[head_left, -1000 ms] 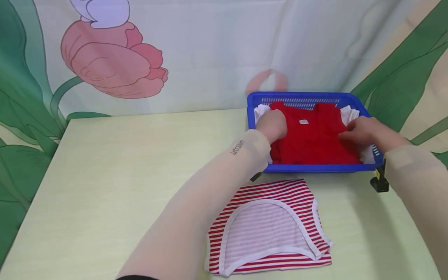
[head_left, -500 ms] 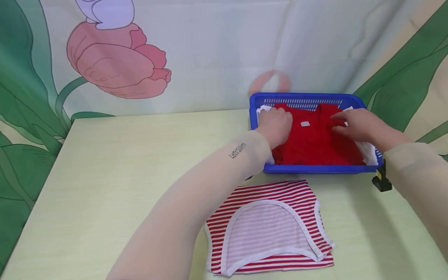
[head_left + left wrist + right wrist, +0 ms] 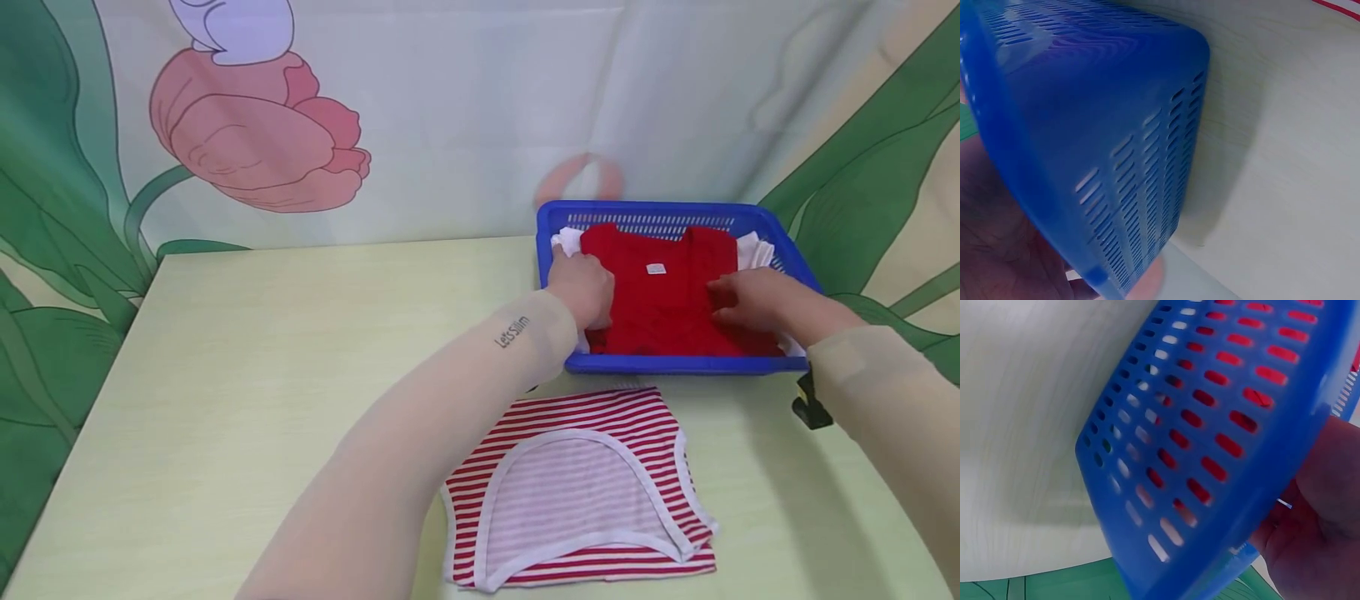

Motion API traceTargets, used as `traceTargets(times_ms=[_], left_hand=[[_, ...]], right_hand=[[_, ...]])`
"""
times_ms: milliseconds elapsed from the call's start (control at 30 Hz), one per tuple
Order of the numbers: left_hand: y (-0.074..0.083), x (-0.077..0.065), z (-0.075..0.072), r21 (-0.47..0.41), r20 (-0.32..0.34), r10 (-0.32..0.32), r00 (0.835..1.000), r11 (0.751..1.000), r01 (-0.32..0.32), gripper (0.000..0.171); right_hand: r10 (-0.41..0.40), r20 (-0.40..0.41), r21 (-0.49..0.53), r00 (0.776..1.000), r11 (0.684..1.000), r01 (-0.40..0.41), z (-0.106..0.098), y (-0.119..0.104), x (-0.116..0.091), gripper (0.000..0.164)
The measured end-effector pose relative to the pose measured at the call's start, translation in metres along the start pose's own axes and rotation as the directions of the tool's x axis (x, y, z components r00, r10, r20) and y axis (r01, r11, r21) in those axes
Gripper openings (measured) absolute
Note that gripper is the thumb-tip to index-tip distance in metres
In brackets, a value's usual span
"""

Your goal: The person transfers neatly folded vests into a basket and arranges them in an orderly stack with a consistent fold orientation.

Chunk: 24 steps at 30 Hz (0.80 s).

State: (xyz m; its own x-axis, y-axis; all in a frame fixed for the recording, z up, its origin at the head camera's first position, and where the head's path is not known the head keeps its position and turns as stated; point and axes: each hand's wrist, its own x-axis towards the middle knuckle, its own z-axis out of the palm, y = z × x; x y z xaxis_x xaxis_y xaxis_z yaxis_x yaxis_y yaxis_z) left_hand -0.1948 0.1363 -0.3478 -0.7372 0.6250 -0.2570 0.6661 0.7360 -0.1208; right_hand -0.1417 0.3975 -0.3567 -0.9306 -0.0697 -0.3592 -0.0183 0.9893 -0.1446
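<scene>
In the head view, a folded red top (image 3: 660, 292) with a small white neck label lies in a blue plastic basket (image 3: 682, 364). White cloth (image 3: 752, 252) shows from under it at both sides. My left hand (image 3: 581, 287) is inside the basket at the top's left edge, an extended finger on the white cloth; its other fingers are mostly hidden. My right hand (image 3: 765, 304) reaches over the right rim, fingers loosely bent and resting on the red top. Both wrist views show the basket's slotted walls and part of each hand.
A folded red-and-white striped tank top (image 3: 577, 492) lies on the pale table (image 3: 262, 375) in front of the basket. Behind the basket hangs a printed curtain (image 3: 450, 117). My left forearm crosses over the striped top's left side.
My right hand has moved down from the red top's upper right, uncovering the white cloth there. My left hand has shifted slightly, a finger now extended. The striped top stays in place.
</scene>
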Motion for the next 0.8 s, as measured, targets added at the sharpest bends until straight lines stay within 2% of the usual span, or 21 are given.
traceTargets(times_ms=[200,433,633,800], left_hand=[[-0.008,-0.006,-0.007,-0.054,-0.038,0.017,0.999,0.998,-0.019,0.053],[-0.023,-0.027,-0.028,-0.095,-0.047,0.035,0.998,0.995,-0.039,0.057],[-0.045,-0.044,-0.043,-0.082,-0.056,0.057,0.997,0.995,-0.061,0.065],[-0.069,-0.06,-0.044,-0.072,-0.08,0.075,0.994,0.994,-0.081,0.063]], right_hand=[[0.014,-0.015,0.004,1.0,1.0,-0.014,-0.008,-0.006,-0.003,0.068],[-0.012,-0.073,0.026,0.997,1.0,0.013,-0.028,-0.02,-0.008,0.07],[-0.046,-0.08,0.061,0.996,0.997,0.051,-0.038,-0.043,-0.01,0.073],[-0.111,-0.118,0.069,0.987,0.99,0.12,-0.043,-0.066,-0.014,0.072]])
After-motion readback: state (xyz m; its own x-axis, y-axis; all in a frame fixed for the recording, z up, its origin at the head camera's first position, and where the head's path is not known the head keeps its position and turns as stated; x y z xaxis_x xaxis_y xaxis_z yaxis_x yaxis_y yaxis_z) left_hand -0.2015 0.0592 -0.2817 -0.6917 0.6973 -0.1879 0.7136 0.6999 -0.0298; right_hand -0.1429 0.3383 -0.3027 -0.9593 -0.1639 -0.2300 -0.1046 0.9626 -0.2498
